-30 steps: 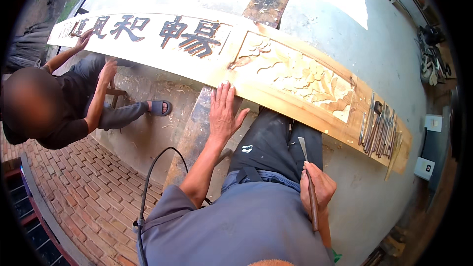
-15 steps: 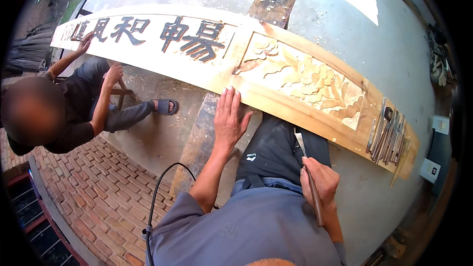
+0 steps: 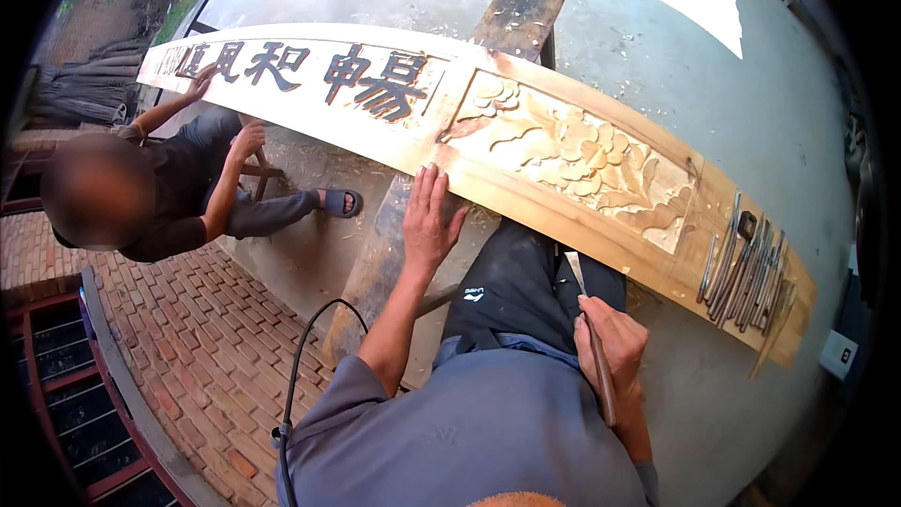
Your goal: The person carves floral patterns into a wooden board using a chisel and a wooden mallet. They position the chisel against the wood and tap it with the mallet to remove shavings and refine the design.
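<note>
Dark characters [image 3: 344,75] on board [image 3: 462,171], logo [image 3: 474,295] on trousers [image 3: 502,268]

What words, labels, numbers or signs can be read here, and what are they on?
I won't copy out wording, but writing or marks show here:
Wooden board: large dark characters in a row, clear; smaller ones at its left end, too blurred.
Dark trousers: small white mark, too small to read surely.
Grey shirt: faint chest mark, unreadable.
White box, right edge: dark mark, too small.

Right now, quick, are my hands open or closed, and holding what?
Left hand: open, holding nothing, fingertips at the near edge of the carved board.
Right hand: closed, holding a wooden-handled chisel.
</note>
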Available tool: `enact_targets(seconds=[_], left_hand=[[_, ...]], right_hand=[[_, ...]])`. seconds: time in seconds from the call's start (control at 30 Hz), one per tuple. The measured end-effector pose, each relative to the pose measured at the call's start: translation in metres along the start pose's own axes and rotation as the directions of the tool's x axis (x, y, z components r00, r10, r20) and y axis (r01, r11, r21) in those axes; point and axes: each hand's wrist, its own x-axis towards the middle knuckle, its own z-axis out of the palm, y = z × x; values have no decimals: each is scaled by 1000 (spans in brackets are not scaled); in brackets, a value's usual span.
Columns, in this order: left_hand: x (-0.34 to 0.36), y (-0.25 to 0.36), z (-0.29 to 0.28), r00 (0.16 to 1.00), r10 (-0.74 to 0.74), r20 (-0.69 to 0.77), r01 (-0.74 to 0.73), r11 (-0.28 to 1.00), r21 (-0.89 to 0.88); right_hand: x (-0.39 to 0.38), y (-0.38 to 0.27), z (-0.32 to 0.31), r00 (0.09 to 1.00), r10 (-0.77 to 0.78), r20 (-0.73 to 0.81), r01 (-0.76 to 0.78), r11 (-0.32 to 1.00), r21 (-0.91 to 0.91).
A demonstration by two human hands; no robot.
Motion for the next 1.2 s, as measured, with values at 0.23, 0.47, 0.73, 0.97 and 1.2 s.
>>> enact_targets(seconds=[0.23, 0.47, 0.73, 0.97, 1.2], left_hand=[[38, 15, -1, 997, 7, -74, 6, 985, 171], [136, -17, 44, 983, -168, 69, 139, 942, 306], [174, 1, 74, 953, -221, 209, 173, 959, 225], [174, 2, 81, 962, -227, 152, 204, 967, 151], [168, -6, 77, 974, -207, 89, 199, 976, 87]], right_hand=[[-37, 30, -25, 988, 109, -109, -107, 994, 18], [-36, 52, -30, 979, 158, -126, -150, 986, 65], [-36, 77, -34, 966, 232, -117, -226, 972, 64], [-29, 79, -34, 969, 225, -99, -222, 974, 43], [-23, 75, -30, 973, 211, -93, -209, 977, 33]])
